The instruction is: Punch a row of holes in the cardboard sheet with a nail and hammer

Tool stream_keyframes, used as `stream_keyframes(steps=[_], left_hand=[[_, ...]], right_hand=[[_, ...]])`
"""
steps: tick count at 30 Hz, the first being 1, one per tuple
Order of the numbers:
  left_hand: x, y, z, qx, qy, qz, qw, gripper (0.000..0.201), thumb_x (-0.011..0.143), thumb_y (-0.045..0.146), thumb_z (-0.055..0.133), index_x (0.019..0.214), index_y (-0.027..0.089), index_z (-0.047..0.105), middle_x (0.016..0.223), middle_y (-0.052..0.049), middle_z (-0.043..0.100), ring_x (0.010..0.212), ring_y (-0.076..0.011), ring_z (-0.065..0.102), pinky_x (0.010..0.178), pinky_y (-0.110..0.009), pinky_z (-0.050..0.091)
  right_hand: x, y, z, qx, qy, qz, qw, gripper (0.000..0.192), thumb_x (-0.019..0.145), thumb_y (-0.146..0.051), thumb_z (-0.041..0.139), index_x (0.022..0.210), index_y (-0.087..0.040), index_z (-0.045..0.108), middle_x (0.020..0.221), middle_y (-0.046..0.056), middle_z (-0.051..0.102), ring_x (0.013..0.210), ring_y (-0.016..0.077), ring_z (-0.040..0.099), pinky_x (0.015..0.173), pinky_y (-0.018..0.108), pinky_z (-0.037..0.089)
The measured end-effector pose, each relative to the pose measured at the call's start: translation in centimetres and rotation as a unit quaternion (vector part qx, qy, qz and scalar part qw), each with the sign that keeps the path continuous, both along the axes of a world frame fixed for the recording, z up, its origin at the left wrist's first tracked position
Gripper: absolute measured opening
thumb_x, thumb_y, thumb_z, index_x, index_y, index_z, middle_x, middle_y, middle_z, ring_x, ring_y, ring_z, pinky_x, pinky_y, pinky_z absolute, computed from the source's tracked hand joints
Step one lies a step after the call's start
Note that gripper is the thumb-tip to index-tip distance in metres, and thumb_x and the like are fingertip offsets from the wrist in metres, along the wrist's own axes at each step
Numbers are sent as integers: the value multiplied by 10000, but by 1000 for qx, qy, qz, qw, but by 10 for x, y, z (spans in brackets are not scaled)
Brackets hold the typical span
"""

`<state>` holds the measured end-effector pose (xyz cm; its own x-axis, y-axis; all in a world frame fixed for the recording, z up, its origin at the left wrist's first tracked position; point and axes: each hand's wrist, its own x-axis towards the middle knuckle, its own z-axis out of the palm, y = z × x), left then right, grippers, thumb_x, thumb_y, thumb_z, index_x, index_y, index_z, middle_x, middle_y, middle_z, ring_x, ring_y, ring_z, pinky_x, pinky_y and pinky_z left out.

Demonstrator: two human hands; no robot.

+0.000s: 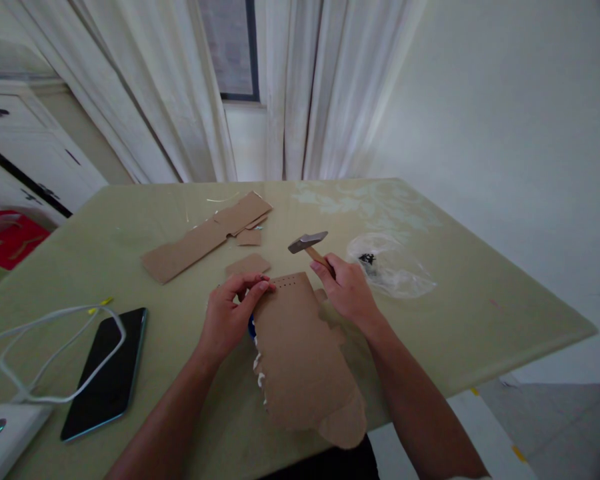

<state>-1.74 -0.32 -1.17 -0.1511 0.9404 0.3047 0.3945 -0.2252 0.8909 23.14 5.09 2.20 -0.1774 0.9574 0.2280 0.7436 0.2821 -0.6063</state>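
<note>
Most of the hammer's handle is hidden inside the right hand. A blue thing under the cardboard sheet shows only a sliver. The dark bits in the clear plastic bag are too small to identify. The white device is cut off by the left edge.

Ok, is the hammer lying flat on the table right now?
No, the right hand grips the hammer by its wooden handle, with the head raised above the cardboard.
</note>
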Motion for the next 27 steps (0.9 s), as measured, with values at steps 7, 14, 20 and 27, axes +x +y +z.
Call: stream_keyframes(steps=[7, 14, 20, 27], left_hand=[[-2, -1, -2, 29, 25, -7, 999, 203, 991, 423, 736, 979, 286, 886, 1005, -10, 864, 780, -182, 663, 733, -303, 524], [0, -1, 5, 31, 41, 2, 999, 179, 943, 411, 763, 957, 280, 883, 853, 3, 831, 651, -167, 555, 676, -308, 488], [2, -4, 6, 30, 59, 4, 998, 198, 972, 414, 729, 947, 265, 857, 868, -4, 818, 684, -170, 586, 683, -308, 485], [2, -6, 9, 19, 51, -2, 999, 242, 983, 435, 704, 977, 247, 855, 898, -25, 819, 719, -178, 636, 700, -309, 502]], right_hand=[[-1, 0, -2, -6, -5, 6, 1000, 371, 1088, -485, 523, 801, -249, 514, 610, -17, 536, 586, 173, 517, 620, 316, 292], [-1, 2, -5, -10, -11, 12, 1000, 371, 1087, -480, 517, 796, -248, 514, 630, -15, 539, 597, 174, 520, 628, 316, 298], [-1, 1, -5, -9, -12, 17, 1000, 373, 1089, -481, 516, 796, -251, 498, 624, -21, 523, 595, 174, 515, 629, 319, 290], [-1, 2, -6, -15, -13, 12, 1000, 378, 1082, -489, 516, 790, -254, 475, 620, -24, 508, 593, 173, 503, 631, 323, 287]])
